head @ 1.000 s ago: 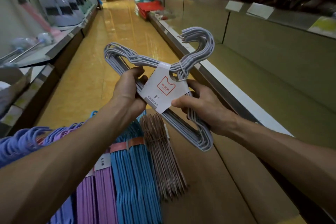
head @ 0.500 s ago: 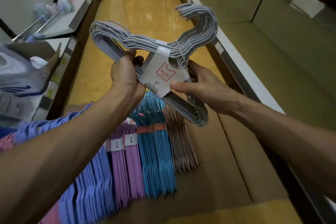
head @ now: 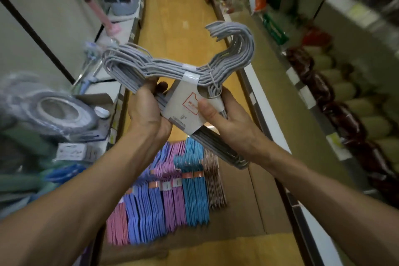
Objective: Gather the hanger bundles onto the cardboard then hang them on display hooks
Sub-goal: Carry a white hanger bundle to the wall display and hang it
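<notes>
Grey hanger bundle (head: pixel 172 69): clasped in both hands, left hand (head: pixel 146 110) and right hand (head: pixel 224 119), above the cardboard (head: pixel 244 207). Coloured bundles (head: pixel 172 190) already laid there (gathering apparently well along). Hanging on display hooks not begun; none visible.

One grey hanger bundle (head: pixel 179 67) up, six on the cardboard (head: pixel 254 205).

Two hands grip it; below lie one pink, one lilac-blue, two purple, one blue (head: pixel 194 190), one brown (head: pixel 213 185).

grey hanger bundle (head: pixel 151 67), white paper label (head: pixel 185 112)
</notes>
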